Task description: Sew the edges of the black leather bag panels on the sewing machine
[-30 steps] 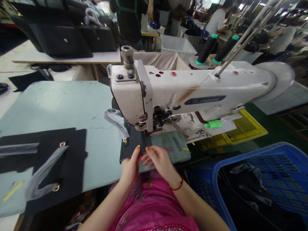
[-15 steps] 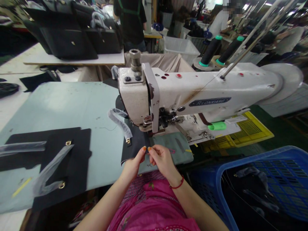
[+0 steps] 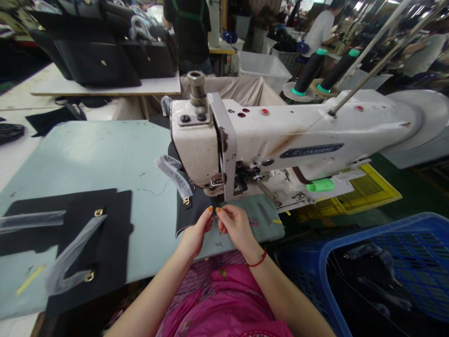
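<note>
A black leather panel with a small gold ring lies under the head of a white sewing machine. My left hand pinches the panel's near right edge, fingers closed on it. My right hand sits just beside it, thumb and forefinger pinched at the same edge, right below the needle area. A plastic-wrapped strap curls up from the panel's far side.
On the pale green table to the left lie more black panels with wrapped straps and gold rings. A blue crate stands at my right, a yellow crate behind it. Black bags fill a far table; other people stand beyond.
Both hands have slid a little forward toward the needle with the panel's edge, fingertips drawing closer together. The view has shifted slightly.
</note>
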Demonstrator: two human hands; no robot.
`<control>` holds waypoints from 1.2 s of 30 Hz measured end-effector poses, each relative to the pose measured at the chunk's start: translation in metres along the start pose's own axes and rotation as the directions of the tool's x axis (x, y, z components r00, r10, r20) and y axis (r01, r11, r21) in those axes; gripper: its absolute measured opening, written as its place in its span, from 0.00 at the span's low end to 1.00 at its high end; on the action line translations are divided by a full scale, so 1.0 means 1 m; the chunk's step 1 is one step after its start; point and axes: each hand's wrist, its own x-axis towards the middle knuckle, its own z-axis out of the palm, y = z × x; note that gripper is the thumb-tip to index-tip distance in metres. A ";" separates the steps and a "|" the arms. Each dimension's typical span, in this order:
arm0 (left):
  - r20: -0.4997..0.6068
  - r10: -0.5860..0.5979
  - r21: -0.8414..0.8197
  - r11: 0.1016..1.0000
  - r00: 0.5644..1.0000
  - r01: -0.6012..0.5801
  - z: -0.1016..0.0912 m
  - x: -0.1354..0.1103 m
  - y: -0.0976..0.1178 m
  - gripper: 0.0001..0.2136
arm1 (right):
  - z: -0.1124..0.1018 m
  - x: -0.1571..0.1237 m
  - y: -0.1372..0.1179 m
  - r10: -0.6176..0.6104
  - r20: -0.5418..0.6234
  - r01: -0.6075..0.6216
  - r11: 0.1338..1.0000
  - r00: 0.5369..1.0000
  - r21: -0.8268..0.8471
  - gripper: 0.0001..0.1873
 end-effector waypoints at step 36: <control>-0.192 0.057 -0.009 0.998 0.980 -0.060 0.025 0.033 0.019 0.19 | 0.009 0.004 0.023 0.048 0.077 -0.054 0.995 0.996 0.079 0.20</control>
